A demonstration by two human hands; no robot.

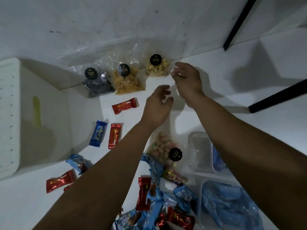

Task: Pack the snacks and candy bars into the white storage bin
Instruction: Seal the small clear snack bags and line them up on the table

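Both hands out over table, nothing held. Left hand point(157, 106) fingers loosely curled; right hand point(187, 80) fingers spread, relaxed. Nut bag point(157, 68) just beside right fingertips. White storage bin point(10, 113) well left of fingers. Candy bar pile point(154, 205) behind, near forearms.

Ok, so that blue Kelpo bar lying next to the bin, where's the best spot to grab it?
Pinch the blue bar across its narrow middle, coming straight down from above. It lies flat and alone on the table, with bare gaps along both long sides: the white bin on one, a red bar on the other.
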